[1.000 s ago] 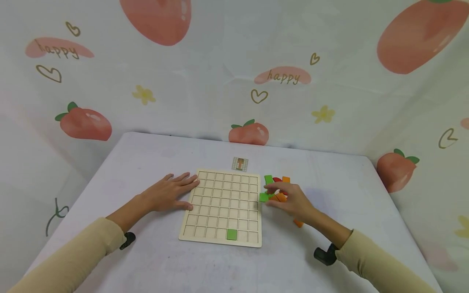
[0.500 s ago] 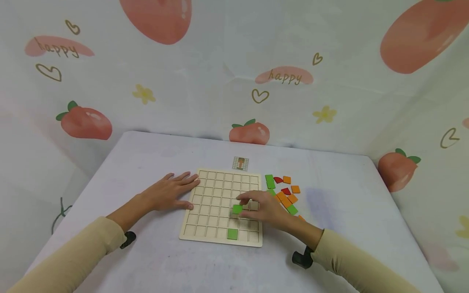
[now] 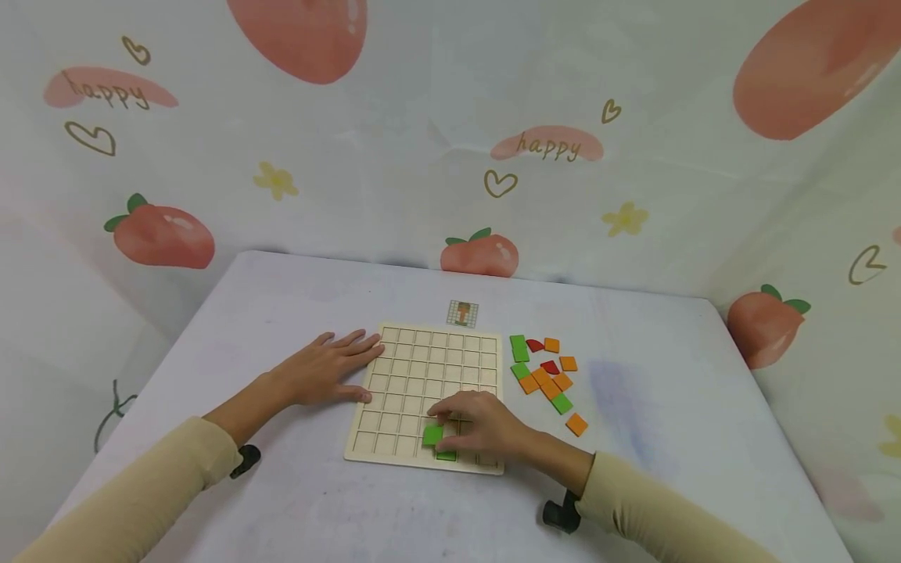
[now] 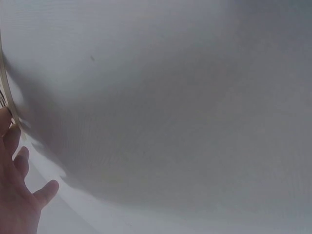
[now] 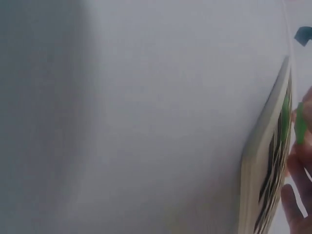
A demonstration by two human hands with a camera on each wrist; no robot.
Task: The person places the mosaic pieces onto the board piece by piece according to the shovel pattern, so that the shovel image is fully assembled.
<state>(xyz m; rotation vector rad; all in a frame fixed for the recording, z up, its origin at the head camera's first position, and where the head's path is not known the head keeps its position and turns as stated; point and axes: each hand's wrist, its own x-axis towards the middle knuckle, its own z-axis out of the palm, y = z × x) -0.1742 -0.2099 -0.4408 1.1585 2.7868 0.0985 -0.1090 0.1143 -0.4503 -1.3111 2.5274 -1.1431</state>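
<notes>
A green square tile (image 3: 432, 435) is pinched by the right hand (image 3: 481, 424) over the gridded wooden board (image 3: 411, 375); the flat, open left hand (image 3: 325, 370) is pressed against its edge.

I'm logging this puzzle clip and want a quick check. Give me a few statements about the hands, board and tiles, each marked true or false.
1. The right hand pinches a green tile over the board's near rows. True.
2. The left hand holds an orange tile. False: it lies flat at the board's left edge, holding nothing.
3. Loose tiles lie to the right of the board. True.
4. The loose tiles are all green. False: orange, red and green show.
5. A small picture card lies beyond the board's far edge. True.
</notes>
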